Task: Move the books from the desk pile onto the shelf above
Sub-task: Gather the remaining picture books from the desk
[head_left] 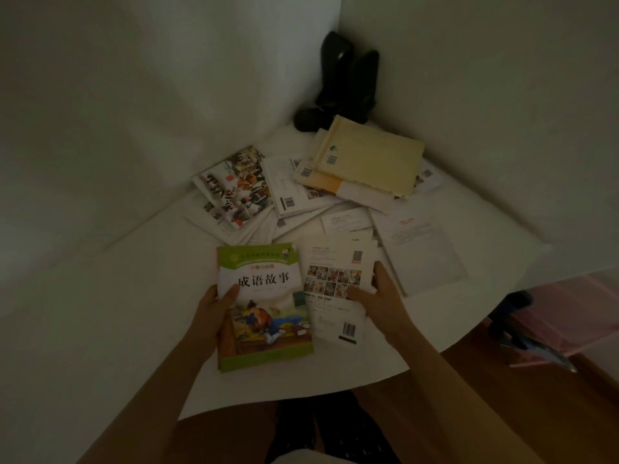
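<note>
My left hand grips the green book; my right hand pinches the white book, which could slip sideways when lifted.

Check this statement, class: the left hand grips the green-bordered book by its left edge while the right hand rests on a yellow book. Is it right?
Not quite. The head view shows the right hand on a white book lying back cover up, not a yellow one. The left hand does grip the green-bordered book by its left edge.

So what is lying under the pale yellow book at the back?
The pale yellow book lies on a book with an orange-and-white cover, which sticks out at its near-left edge. White sheets show at its right. The rest underneath is covered.
</note>
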The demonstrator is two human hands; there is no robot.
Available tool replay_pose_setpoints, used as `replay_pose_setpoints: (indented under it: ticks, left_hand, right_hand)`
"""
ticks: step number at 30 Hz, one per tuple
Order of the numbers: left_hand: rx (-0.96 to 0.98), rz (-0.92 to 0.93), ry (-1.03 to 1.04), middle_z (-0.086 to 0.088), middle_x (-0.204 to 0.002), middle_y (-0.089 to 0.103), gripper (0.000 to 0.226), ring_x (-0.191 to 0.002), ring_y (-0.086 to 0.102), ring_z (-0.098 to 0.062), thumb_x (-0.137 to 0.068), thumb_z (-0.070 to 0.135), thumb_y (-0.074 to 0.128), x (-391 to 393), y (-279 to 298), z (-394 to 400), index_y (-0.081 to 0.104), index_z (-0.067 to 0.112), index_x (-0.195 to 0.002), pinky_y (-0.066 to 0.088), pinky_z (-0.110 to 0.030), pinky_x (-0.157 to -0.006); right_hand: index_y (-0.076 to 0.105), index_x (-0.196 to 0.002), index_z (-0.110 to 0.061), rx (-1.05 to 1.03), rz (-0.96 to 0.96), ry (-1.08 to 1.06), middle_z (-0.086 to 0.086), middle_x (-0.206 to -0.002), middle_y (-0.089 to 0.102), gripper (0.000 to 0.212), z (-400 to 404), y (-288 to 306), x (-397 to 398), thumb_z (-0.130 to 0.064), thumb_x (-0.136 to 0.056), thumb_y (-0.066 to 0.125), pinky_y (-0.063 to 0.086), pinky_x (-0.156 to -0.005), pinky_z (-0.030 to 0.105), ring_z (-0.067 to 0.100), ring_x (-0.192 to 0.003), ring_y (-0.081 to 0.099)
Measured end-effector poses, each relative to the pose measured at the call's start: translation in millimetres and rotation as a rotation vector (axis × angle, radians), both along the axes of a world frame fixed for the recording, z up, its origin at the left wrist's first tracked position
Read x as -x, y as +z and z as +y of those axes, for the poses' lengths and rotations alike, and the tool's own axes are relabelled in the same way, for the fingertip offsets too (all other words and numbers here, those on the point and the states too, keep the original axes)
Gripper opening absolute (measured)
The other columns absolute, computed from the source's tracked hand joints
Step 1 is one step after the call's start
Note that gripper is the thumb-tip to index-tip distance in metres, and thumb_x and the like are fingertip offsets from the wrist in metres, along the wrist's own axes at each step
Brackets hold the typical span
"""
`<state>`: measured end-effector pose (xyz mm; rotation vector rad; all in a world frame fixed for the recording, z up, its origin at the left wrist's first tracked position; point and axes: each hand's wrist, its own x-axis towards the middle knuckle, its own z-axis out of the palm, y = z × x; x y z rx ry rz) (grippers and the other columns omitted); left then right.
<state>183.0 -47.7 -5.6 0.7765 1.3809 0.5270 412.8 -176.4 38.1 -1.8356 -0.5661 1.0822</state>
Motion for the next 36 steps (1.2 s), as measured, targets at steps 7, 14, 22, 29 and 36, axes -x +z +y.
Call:
replay_pose_setpoints:
  ticks: [7, 14, 22, 29, 36]
  left_hand:
    - [-0.065, -0.027, -0.078, -0.017, -0.121, 0.061, 0.028, -0.095, 0.065, -0.025, -0.093, 0.026, 0.053, 31, 17, 0, 0.054, 0.011, -0.116, 0.055, -0.037, -0.077]
    - [0.119, -0.291, -0.046, -0.006, -0.108, 0.070, 0.082, -0.096, 0.068, -0.018, -0.080, 0.075, 0.008, 53, 23, -2, 0.056, 0.020, -0.118, 0.053, -0.034, -0.076]
    - [-0.236, -0.128, -0.140, -0.009, -0.093, 0.072, 0.040, -0.091, 0.066, -0.034, -0.071, 0.014, 0.078, 52, 6, -12, 0.062, 0.010, -0.108, 0.057, -0.037, -0.071]
    - [-0.210, -0.334, -0.264, -0.006, -0.110, 0.069, 0.048, -0.107, 0.062, -0.026, -0.075, 0.023, 0.072, 80, 10, -20, 0.058, 0.011, -0.120, 0.054, -0.028, -0.079]
    - [-0.414, -0.261, -0.535, -0.013, -0.111, 0.066, 0.045, -0.102, 0.064, -0.027, -0.084, -0.010, 0.056, 83, 36, 5, 0.051, 0.004, -0.126, 0.053, -0.036, -0.088]
  right_hand:
    - [0.040, -0.124, -0.019, 0.092, -0.681, 0.435, 0.002, -0.094, 0.059, 0.044, 54, 80, 82, -0.015, -0.084, 0.057, 0.047, -0.060, 0.030, 0.022, -0.081, 0.061]
    - [0.036, -0.134, -0.016, 0.113, -0.283, 0.496, 0.001, -0.122, 0.050, 0.065, 73, 13, 172, -0.056, -0.086, 0.055, 0.036, -0.066, 0.010, 0.012, -0.097, 0.052]
    - [0.053, -0.111, -0.012, 0.192, -0.224, 0.131, 0.010, -0.116, 0.060, 0.018, 56, -16, 98, -0.017, -0.094, 0.052, 0.052, -0.084, 0.035, 0.024, -0.100, 0.060]
    - [0.051, -0.126, -0.007, 0.126, 0.418, 0.071, 0.012, -0.116, 0.066, 0.043, 43, -26, 92, -0.010, -0.085, 0.064, 0.055, -0.084, 0.040, 0.026, -0.100, 0.066]
    - [0.038, -0.130, -0.026, -0.213, 0.112, 0.182, -0.006, -0.112, 0.065, 0.053, 25, -2, 105, -0.001, -0.088, 0.059, 0.055, -0.070, 0.020, 0.003, -0.095, 0.066]
